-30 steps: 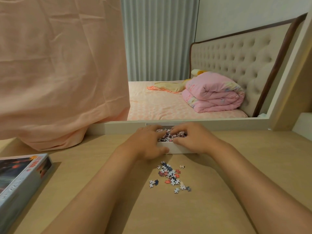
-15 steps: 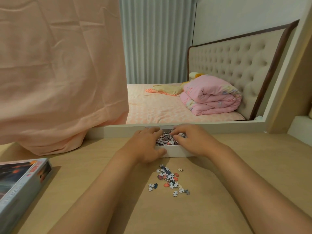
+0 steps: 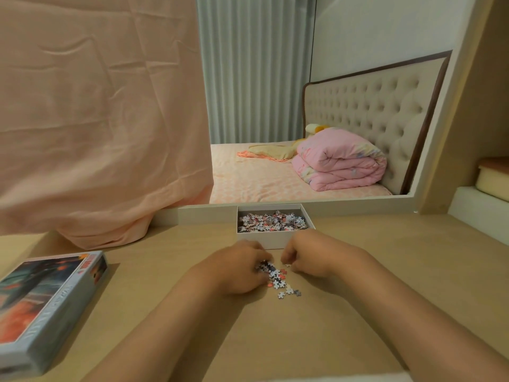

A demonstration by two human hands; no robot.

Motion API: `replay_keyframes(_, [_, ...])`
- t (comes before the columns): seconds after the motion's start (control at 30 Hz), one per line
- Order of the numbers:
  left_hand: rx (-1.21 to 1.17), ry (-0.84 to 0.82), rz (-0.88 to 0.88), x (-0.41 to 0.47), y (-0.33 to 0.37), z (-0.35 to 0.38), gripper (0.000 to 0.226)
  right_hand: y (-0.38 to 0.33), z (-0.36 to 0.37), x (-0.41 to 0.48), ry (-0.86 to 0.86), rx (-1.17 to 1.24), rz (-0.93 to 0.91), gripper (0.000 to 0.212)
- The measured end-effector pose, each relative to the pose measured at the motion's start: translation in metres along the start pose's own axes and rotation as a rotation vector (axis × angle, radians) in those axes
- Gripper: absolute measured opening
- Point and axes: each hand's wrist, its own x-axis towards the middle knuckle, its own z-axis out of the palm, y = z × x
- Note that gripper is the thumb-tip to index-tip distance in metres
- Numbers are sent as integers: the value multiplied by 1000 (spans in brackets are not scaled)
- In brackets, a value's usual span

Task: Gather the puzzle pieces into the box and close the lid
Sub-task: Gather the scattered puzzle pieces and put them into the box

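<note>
- Your white box [image 3: 259, 240] sits open at the far edge of the surface [image 3: 385, 285], its back wall against the ledge below the mirror [image 3: 330, 106]; inside lies a heap of puzzle pieces [image 3: 271, 222] in white, grey and pink, spread across the whole floor of the box.
- A small scatter of loose pieces [image 3: 278, 279] lies on the surface just in front of the box, between your 2 hands.
- Your left hand [image 3: 239, 268] rests palm down on the left side of that scatter, fingers curled over some pieces; you cannot tell whether it has any pinched.
- Your right hand [image 3: 308, 257] sits just right of the scatter, fingers curled loosely with the tips near the pieces; whether it grips anything is hidden.
- The 2 hands are close together but not touching; both lie just short of the box's front wall.
- The lid [image 3: 46, 307] lies picture side up at the left of the surface, well apart from the box; it shows a blue and orange picture; an orange logo sits at its far corner and pale lettering runs along its side, both too blurred to read.
- A peach cloth [image 3: 96, 119] hangs down over the left part of the mirror, its hem bunched on the surface.
</note>
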Motion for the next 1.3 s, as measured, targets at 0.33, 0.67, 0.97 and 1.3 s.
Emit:
replay_keyframes(0.33, [-61, -56, -63, -26, -6, -12, 48, 2, -7, -30, -58, 123, 33, 41])
replay_keyframes(0.67, [-113, 0, -3, -21, 1, -10, 36, -4, 8, -13, -7, 188, 23, 27])
replay_keyframes(0.97, [-28, -185, -60, -15, 5, -7, 60, -16, 13, -11, -117, 43, -53, 59])
replay_keyframes(1.3, [-198, -8, -116, -14, 10, -7, 45, -20, 21, 1, 2, 296, 60, 28])
